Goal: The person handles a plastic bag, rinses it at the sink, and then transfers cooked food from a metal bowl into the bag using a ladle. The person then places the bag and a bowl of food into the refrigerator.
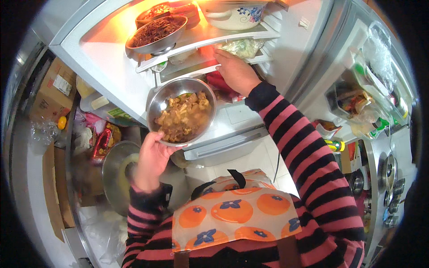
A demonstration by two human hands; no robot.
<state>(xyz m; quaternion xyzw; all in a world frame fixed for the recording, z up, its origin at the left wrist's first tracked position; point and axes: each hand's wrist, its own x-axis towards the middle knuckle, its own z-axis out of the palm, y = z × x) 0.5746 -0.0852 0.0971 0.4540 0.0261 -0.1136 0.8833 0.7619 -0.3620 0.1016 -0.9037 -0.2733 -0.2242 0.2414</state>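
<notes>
My left hand [152, 164] grips the near rim of a stainless steel bowl [158, 104], thumb on the edge and fingers beneath. Chunks of brown cooked food [184, 117] lie in broth inside it. My right hand [236, 72] reaches into the open refrigerator [231, 115], fingers extended with nothing seen in them. Its fingertips are beside a clear plastic bag of pale green produce [243, 47] below the upper shelf [207, 39]; whether they touch is unclear. A red package [221, 83] lies lower down, partly hidden by this hand.
The upper shelf holds a footed metal bowl of dark shredded food [156, 33] and a flower-patterned white pot [231, 16]. Packed door racks [355, 100] flank me on the right. A large metal basin [115, 177] and a cardboard box [53, 88] are on the left. Below is a drawer front [224, 147].
</notes>
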